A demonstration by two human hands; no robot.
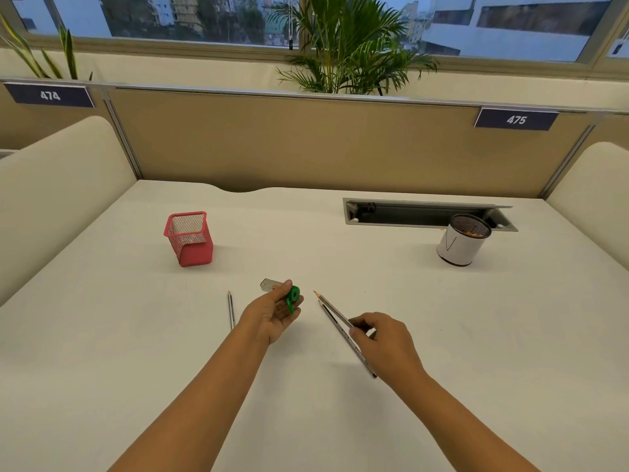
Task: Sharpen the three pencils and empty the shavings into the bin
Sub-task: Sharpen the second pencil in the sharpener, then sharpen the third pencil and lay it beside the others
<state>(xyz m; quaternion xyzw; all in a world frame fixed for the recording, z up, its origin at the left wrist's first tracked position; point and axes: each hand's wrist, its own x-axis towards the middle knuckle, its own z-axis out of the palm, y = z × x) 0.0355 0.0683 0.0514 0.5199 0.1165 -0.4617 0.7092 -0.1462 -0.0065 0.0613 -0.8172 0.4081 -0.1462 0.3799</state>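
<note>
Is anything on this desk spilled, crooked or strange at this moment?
Nothing is spilled or damaged. One oddity: the cable hatch at the back of the desk stands open, and the white bin sits right at its edge.

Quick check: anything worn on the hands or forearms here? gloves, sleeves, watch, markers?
Nothing visible. Left hand and right hand are bare, no gloves, rings or tracking markers. Both forearms are bare down to the frame edge: no sleeves, watch or wristband in view.
</note>
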